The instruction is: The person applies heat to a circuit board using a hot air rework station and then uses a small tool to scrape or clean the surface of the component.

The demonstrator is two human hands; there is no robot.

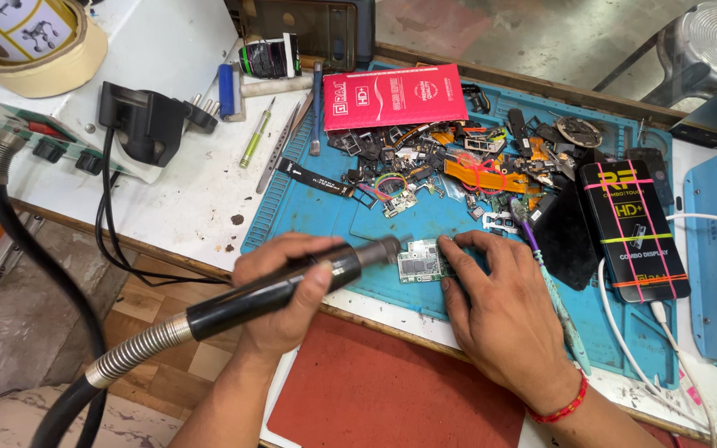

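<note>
Nozzle [388, 248] of black cylindrical wand [284, 286] over flat circuit board [419, 262]

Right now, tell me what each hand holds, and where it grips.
Left hand grips the hot-air tool around its black handle. Right hand holds nothing; its fingertips press the circuit board at its right edge.

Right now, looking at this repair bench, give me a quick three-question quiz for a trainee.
1. True or false: the left hand holds a hot-air wand by its black handle.
2. What do the right hand fingers press down? A) the red packet B) the small circuit board C) the green screwdriver
3. What colour is the work mat?

Key: 1 true; 2 B; 3 blue.
</note>
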